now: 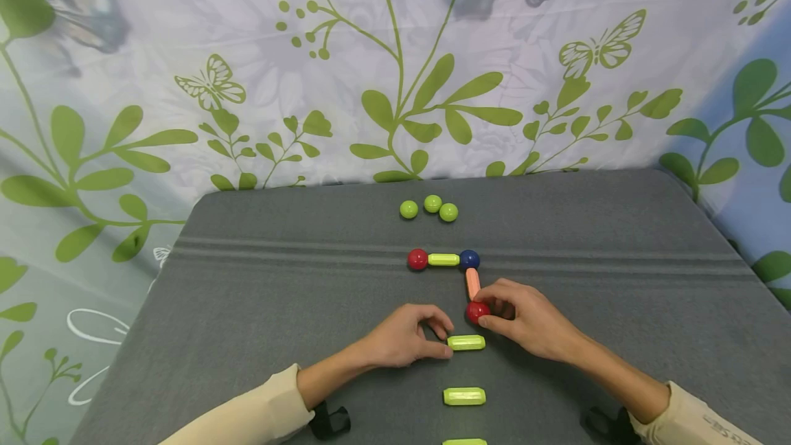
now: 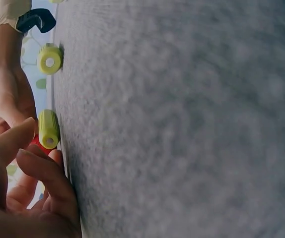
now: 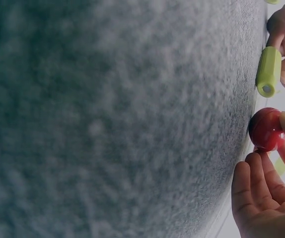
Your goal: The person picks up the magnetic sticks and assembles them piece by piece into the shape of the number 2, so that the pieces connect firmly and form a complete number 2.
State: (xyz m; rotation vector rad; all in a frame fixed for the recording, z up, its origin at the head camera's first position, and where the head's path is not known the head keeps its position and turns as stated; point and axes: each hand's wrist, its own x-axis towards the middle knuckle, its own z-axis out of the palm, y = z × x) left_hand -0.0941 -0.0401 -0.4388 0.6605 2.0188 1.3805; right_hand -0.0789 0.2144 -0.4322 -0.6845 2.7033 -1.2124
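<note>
My right hand (image 1: 534, 321) pinches a red ball (image 1: 477, 312) between thumb and fingers, at the near end of an orange magnetic rod (image 1: 472, 283). That rod's far end meets a dark blue ball (image 1: 469, 259), from which a yellow-green rod (image 1: 443, 259) runs left to another red ball (image 1: 417, 259). My left hand (image 1: 408, 336) is by a loose yellow-green rod (image 1: 466, 343), thumb and fingers loosely spread at its left end. In the right wrist view, the pinched red ball (image 3: 265, 130) sits close to that loose rod (image 3: 269, 72), whose end shows a small metal disc.
Three light green balls (image 1: 432, 204) lie at the back of the grey table (image 1: 278, 239). Nearer me lies another yellow-green rod (image 1: 465, 396), with one more rod (image 1: 465, 441) cut off by the bottom edge. A leaf-patterned cloth (image 1: 346, 88) hangs behind the table.
</note>
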